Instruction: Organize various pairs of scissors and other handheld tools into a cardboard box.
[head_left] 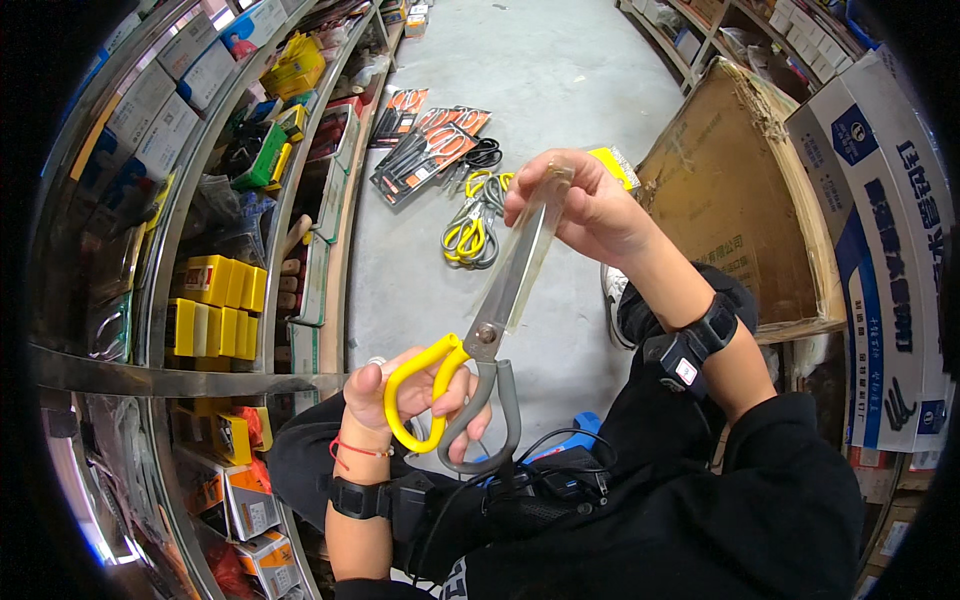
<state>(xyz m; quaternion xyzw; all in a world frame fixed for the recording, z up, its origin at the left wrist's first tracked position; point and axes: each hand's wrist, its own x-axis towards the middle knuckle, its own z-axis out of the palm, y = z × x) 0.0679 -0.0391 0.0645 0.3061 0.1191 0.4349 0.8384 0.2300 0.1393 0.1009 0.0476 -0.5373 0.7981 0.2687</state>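
Two grips: left hand [418, 390], fingers curled, holds large yellow-and-grey-handled steel scissors [486, 336]; right hand [600, 212], raised, pinches their clear-sleeved tip [558, 178].
Smooth grey floor [402, 275]: beneath the scissors.
Metal shelving [200, 382]: crowded, along the left.

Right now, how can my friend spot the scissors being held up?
Find the floor between the shelves. Above it, the left hand holds the scissors by their handles, one yellow, one grey; the right hand pinches the other end. Unlike the scissors pile beyond, these are off the floor.
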